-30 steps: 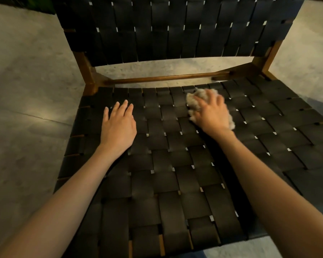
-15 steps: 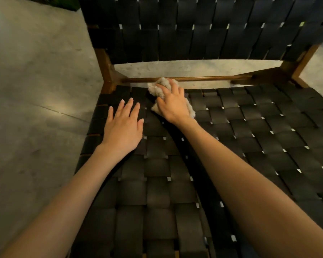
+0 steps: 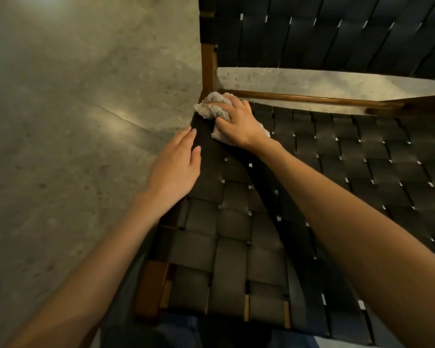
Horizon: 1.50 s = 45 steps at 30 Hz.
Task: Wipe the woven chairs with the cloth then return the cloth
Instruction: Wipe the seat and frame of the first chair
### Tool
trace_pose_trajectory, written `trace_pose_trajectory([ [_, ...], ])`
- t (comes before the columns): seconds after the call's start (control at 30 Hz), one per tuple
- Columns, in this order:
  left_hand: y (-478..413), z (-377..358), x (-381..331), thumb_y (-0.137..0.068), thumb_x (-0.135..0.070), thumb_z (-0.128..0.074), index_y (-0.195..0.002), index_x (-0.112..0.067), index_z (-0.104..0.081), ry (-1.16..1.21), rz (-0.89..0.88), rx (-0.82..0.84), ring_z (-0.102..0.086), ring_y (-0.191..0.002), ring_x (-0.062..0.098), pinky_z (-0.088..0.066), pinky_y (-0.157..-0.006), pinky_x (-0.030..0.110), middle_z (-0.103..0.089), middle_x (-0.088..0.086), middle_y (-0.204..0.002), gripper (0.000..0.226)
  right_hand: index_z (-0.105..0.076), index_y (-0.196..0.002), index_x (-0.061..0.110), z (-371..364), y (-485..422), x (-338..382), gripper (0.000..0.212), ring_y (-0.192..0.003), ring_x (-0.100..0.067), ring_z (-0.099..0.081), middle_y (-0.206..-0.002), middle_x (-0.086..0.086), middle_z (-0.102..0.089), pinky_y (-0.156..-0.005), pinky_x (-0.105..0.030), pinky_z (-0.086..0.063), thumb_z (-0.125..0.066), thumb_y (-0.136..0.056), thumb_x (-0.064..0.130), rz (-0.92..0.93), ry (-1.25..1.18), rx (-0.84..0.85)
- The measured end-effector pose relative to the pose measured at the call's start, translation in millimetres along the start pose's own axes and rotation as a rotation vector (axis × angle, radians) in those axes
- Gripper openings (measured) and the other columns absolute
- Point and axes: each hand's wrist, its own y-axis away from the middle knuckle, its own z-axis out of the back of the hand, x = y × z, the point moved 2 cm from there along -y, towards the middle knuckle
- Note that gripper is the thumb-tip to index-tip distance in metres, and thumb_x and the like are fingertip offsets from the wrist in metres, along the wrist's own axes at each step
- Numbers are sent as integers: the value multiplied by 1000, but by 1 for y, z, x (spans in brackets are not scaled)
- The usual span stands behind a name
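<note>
A chair with a dark woven seat (image 3: 337, 177) and a brown wooden frame fills the right of the head view. My right hand (image 3: 239, 124) grips a crumpled pale cloth (image 3: 212, 108) and presses it on the seat's back left corner, beside the wooden post. My left hand (image 3: 176, 169) lies flat with straight fingers on the seat's left edge, just in front of the cloth. The woven backrest (image 3: 324, 36) rises behind.
A wooden rail (image 3: 312, 99) runs along the back of the seat, and the upright post (image 3: 207, 66) stands at its left end. Grey speckled stone floor (image 3: 73, 121) spreads to the left of the chair.
My right hand has slid the cloth leftward across the back of the seat, from the middle to the back left corner. My left hand has shifted left to the seat's edge.
</note>
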Motion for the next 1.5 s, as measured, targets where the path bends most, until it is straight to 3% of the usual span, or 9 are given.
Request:
trace_pose_trajectory([
  [0.4, 69, 23, 37, -99, -13, -44, -135, -16, -51, 416, 23, -4, -48, -123, 7, -38, -101, 18, -55, -1, -135, 37, -55, -130, 33, -13, 144, 65, 49, -124, -17, -29, -147, -1, -35, -97, -22, -21, -38, -84, 37, 193, -113, 109],
  [0.5, 86, 24, 42, -98, -8, -43, -136, -18, -51, 459, -9, 12, -45, -118, -3, -36, -90, 1, -54, -5, -134, 39, -58, -128, 31, -13, 169, 79, 55, -119, -8, -27, -145, 0, -38, -96, -13, -21, -34, -79, 43, 236, -142, 115],
  [0.63, 105, 26, 43, -99, -10, -44, -135, -19, -51, 528, -20, 6, -43, -118, -5, -36, -95, 9, -53, -6, -134, 38, -62, -123, 30, -13, 199, 96, 50, -116, -3, -28, -142, 0, -42, -96, 0, -14, -38, -80, 38, 319, -136, 131],
  [0.77, 120, 29, 44, -99, -11, -44, -133, -17, -52, 588, -2, -8, -45, -124, 3, -37, -106, 24, -54, -3, -136, 36, -63, -120, 34, -14, 223, 105, 45, -118, -11, -33, -142, 3, -43, -97, -2, -18, -42, -81, 37, 358, -129, 151],
  [0.9, 131, 29, 40, -100, -16, -42, -136, -18, -49, 606, 21, -3, -43, -128, 6, -36, -107, 26, -51, -2, -138, 36, -63, -120, 32, -14, 227, 103, 44, -117, -8, -32, -140, 2, -42, -98, -5, -19, -44, -81, 37, 379, -87, 149],
  [1.03, 135, 28, 33, -101, -24, -41, -137, -20, -48, 681, 51, 8, -43, -128, 4, -39, -106, 24, -50, -4, -139, 37, -55, -130, 34, -7, 199, 84, 43, -128, -21, -32, -144, -4, -37, -101, -20, -21, -48, -88, 34, 152, 6, 33],
  [1.13, 132, 29, 26, -100, -22, -45, -139, -19, -46, 594, 29, -5, -36, -133, 4, -30, -106, 17, -44, -5, -144, 39, -53, -132, 35, -5, 196, 81, 41, -132, -23, -28, -147, -4, -34, -99, -21, -18, -51, -93, 24, 53, 29, 27],
  [1.37, 114, 24, 8, -101, -20, -41, -143, -17, -41, 231, -102, 35, -23, -142, 13, -18, -114, 27, -29, 0, -154, 42, -53, -129, 41, 2, 251, 84, 44, -110, -7, -28, -142, 3, -41, -91, -20, -24, -46, -86, 37, 138, 65, 72],
  [1.5, 96, 16, -10, -102, -17, -36, -145, -13, -35, 60, -145, 75, -12, -146, 17, -10, -119, 33, -24, 4, -156, 43, -48, -135, 39, -1, 236, 71, 44, -121, -22, -30, -145, 0, -37, -97, -23, -22, -52, -93, 30, 65, 125, 18],
])
